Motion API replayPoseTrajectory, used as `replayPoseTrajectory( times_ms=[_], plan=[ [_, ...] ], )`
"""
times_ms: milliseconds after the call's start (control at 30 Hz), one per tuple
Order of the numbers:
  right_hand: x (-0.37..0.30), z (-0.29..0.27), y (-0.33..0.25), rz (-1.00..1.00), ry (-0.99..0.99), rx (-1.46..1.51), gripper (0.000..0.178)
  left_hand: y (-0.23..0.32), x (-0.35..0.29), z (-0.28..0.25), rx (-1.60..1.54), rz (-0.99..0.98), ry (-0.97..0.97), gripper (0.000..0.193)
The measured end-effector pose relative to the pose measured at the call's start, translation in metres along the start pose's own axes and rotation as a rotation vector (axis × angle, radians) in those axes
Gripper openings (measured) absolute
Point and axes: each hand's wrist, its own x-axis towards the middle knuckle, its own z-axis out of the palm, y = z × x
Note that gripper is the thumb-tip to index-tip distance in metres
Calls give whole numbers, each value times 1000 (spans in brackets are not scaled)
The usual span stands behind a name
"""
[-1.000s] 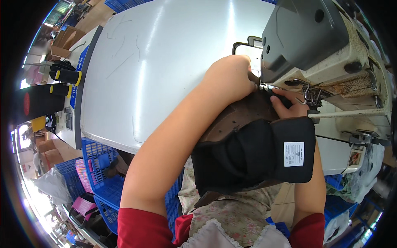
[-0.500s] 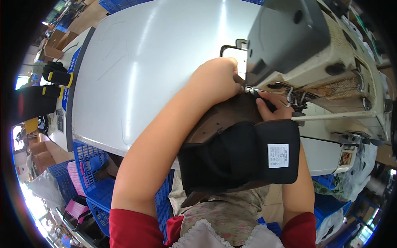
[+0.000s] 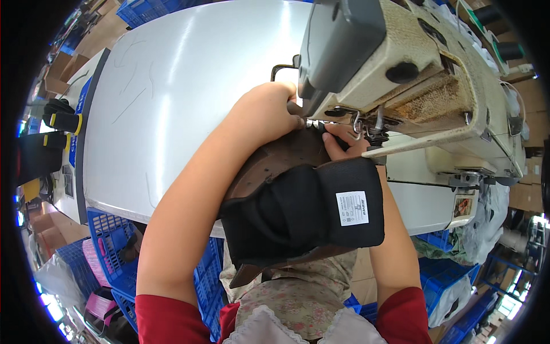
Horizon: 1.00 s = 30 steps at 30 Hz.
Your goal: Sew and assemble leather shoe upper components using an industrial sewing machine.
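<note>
A brown leather piece with a black fabric lining, seemingly a boot upper [image 3: 303, 206], hangs over my lap below the sewing machine [image 3: 412, 74]. A white label sits on its black lining. My left hand [image 3: 275, 112] reaches round the far left side of the upper, its fingers closed on the edge beside the presser foot. Just right of the foot, my right hand [image 3: 344, 140] pinches the same edge, thumb toward me. Its other fingers are partly hidden under the machine's head and thread guides. The needle point cannot be made out.
A white worktable [image 3: 154, 103] spreads to the left of the machine. Blue plastic baskets [image 3: 114, 252] stand below its near left edge, and another blue basket [image 3: 447, 281] is at the lower right. Black thread cones [image 3: 66, 122] lie on a side table.
The view has shifted, so the machine, upper and both arms appear farther left. Both hands keep hold of the upper's edge by the presser foot, with little visible movement against the machine.
</note>
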Motion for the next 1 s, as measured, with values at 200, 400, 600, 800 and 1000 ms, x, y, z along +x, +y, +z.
replayPoseTrajectory(
  times_ms=[200, 400, 600, 800, 1000],
  plan=[
    [-1, -9, -51, -112, 19, 83, 27, -8, -3, 1, -29, 32, 38, 37],
    [-3, -16, -56, -157, 56, 23, 29, -6, -3, 1, -69, 42, 47, 36],
    [-1, -14, -52, -195, 76, 13, 27, -7, -1, 3, -52, 71, 62, 35],
    [-1, -11, -51, -218, 113, -63, 21, -12, 2, 8, -47, 96, 105, 32],
    [-2, -20, -67, -277, 128, -65, 17, -14, 4, 9, -65, 113, 99, 33]
  ],
)
